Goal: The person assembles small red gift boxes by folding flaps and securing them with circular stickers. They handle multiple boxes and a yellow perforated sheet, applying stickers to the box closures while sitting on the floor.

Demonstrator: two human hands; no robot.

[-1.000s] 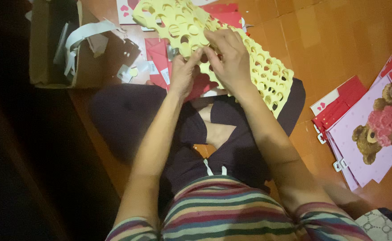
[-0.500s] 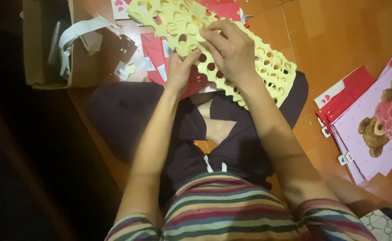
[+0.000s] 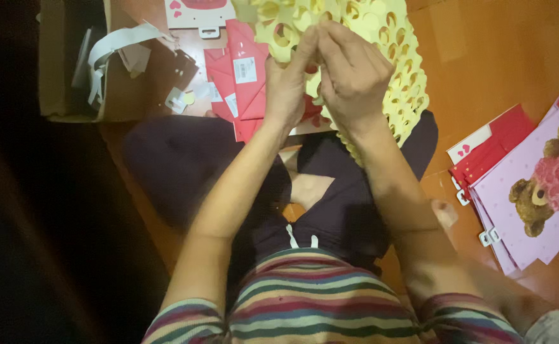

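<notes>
A person sits cross-legged on a wooden floor [image 3: 483, 64], seen from above their own head. Both hands are raised together in front of the chest, pinching one spot on a pale yellow punched sheet [image 3: 381, 51] full of round cut-outs. The left hand [image 3: 289, 83] closes finger and thumb on the sheet's edge; the right hand [image 3: 353, 73] curls over it from the other side, fingertips meeting the left's, seemingly so that a small piece can be worked loose. The rest of the sheet hangs over the right knee and rests on the lap, which keeps it steady. Red folded cards [image 3: 244, 83] lie just beyond the left hand. A cardboard box [image 3: 56, 76] with white strips stands to the left. Pink teddy-bear cards [image 3: 540, 191] are stacked at the right, within reach.
</notes>
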